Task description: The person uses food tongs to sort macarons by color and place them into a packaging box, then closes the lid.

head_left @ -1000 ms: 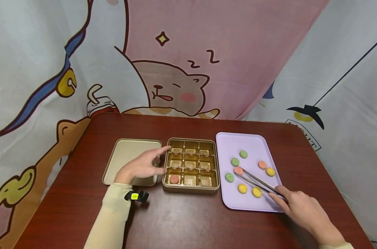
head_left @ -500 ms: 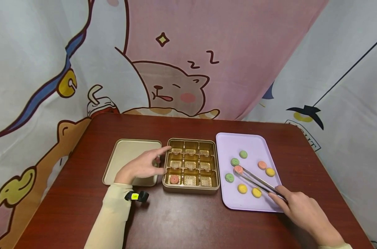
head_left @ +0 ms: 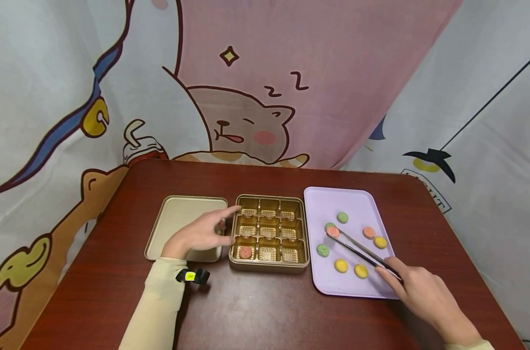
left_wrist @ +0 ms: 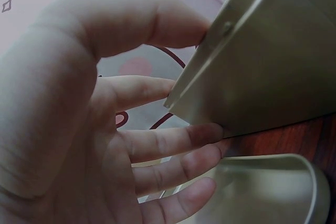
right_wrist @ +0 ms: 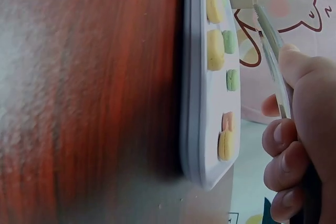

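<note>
A gold tin (head_left: 269, 267) with a sectioned insert stands mid-table, one pink macaron (head_left: 245, 252) in its front left section. At the tin's left side, my left hand (head_left: 199, 232) touches the rim with thumb and fingertips, fingers spread; the left wrist view shows these fingers on the tin wall (left_wrist: 273, 61). My right hand (head_left: 427, 291) grips metal tongs (head_left: 365, 250) from the right. Between the tong tips is another pink macaron (head_left: 333, 232), held over the lilac tray (head_left: 330, 200) and partly covering a green macaron (head_left: 328, 225) in the head view.
Several yellow (head_left: 341, 265), green (head_left: 323, 250) and pink (head_left: 368, 233) macarons lie spread on the tray. A flat gold lid (head_left: 173, 223) lies left of the tin, partly under my left forearm and hand. A printed curtain (head_left: 357, 73) hangs behind the table.
The tongs have closed on the pink macaron and raised it off the tray, slightly up and left in the head view. My left hand stays at the tin.
</note>
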Demonstrator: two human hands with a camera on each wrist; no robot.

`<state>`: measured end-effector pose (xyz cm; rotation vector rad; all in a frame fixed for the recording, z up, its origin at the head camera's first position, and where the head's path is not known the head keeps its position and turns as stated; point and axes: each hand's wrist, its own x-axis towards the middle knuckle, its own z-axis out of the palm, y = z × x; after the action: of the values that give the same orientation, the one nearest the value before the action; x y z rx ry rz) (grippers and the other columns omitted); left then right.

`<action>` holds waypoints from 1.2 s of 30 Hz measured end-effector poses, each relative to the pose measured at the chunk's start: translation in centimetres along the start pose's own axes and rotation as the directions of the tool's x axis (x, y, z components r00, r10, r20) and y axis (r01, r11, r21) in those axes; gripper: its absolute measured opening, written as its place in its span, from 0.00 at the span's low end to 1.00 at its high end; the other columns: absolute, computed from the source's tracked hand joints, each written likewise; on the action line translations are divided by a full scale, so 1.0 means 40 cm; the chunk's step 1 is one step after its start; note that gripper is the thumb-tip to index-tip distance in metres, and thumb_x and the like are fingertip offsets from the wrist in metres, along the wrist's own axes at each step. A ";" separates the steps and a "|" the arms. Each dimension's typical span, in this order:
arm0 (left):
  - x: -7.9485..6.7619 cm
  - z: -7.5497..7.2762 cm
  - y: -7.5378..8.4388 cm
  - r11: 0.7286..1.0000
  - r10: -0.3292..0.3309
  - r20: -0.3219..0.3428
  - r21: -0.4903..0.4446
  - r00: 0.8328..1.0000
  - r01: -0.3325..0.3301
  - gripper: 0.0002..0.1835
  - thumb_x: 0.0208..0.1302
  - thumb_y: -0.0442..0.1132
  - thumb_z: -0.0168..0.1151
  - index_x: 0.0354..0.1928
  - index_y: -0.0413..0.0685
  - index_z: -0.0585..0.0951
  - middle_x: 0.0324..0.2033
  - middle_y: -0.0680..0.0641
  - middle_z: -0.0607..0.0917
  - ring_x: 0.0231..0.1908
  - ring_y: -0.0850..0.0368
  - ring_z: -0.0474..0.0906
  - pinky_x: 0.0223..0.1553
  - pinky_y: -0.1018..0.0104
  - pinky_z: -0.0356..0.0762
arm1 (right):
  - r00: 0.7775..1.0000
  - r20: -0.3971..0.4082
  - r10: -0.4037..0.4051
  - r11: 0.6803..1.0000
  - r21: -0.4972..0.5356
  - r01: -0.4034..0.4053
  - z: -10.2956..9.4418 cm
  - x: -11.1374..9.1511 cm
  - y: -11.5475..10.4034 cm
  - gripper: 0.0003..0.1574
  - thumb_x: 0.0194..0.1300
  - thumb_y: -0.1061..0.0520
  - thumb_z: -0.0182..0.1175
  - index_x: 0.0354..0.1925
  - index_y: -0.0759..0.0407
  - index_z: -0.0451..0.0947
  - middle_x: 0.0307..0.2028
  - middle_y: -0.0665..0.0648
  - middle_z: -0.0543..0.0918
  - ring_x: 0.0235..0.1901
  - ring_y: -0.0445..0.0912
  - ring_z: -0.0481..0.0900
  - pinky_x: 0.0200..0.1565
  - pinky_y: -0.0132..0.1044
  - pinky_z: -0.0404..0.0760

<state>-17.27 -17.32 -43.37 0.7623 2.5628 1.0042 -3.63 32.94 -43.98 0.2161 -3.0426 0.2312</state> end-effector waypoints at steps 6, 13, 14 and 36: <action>0.001 0.000 -0.001 1.000 0.003 0.001 0.000 1.000 -0.003 0.49 0.62 0.43 0.72 0.82 0.50 0.60 0.63 0.43 0.79 0.48 0.50 0.79 0.52 0.51 0.77 | 0.999 -0.039 -0.017 1.000 0.001 0.017 -0.002 0.008 -0.014 0.16 0.70 0.43 0.69 0.35 0.48 0.73 0.15 0.44 0.61 0.18 0.41 0.63 0.20 0.36 0.61; 0.000 0.000 -0.004 1.000 0.003 -0.002 0.002 1.000 -0.003 0.49 0.62 0.43 0.72 0.83 0.51 0.60 0.64 0.43 0.79 0.49 0.50 0.79 0.53 0.50 0.77 | 0.990 -0.118 -0.077 0.997 0.019 0.080 -0.003 0.029 -0.034 0.16 0.69 0.43 0.70 0.34 0.44 0.72 0.15 0.43 0.60 0.18 0.40 0.61 0.20 0.38 0.60; 0.000 0.000 -0.004 1.000 0.004 -0.002 0.002 1.000 -0.004 0.49 0.62 0.43 0.72 0.83 0.51 0.60 0.64 0.43 0.79 0.49 0.50 0.79 0.53 0.50 0.77 | 0.987 -0.133 -0.089 0.996 0.020 0.092 -0.002 0.033 -0.037 0.16 0.69 0.44 0.71 0.33 0.44 0.72 0.14 0.43 0.59 0.17 0.39 0.60 0.20 0.38 0.60; 0.002 0.003 -0.006 1.000 -0.004 -0.001 -0.010 1.000 0.004 0.49 0.61 0.44 0.72 0.83 0.52 0.61 0.66 0.43 0.78 0.51 0.49 0.80 0.52 0.50 0.78 | 0.910 -0.209 -0.357 0.929 0.025 0.370 0.015 0.157 -0.189 0.18 0.70 0.45 0.68 0.32 0.42 0.69 0.16 0.31 0.60 0.15 0.30 0.59 0.18 0.30 0.59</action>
<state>-17.36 -17.37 -43.60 0.7545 2.5569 1.0158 -8.75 24.62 -42.88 0.7105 -2.7290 0.3008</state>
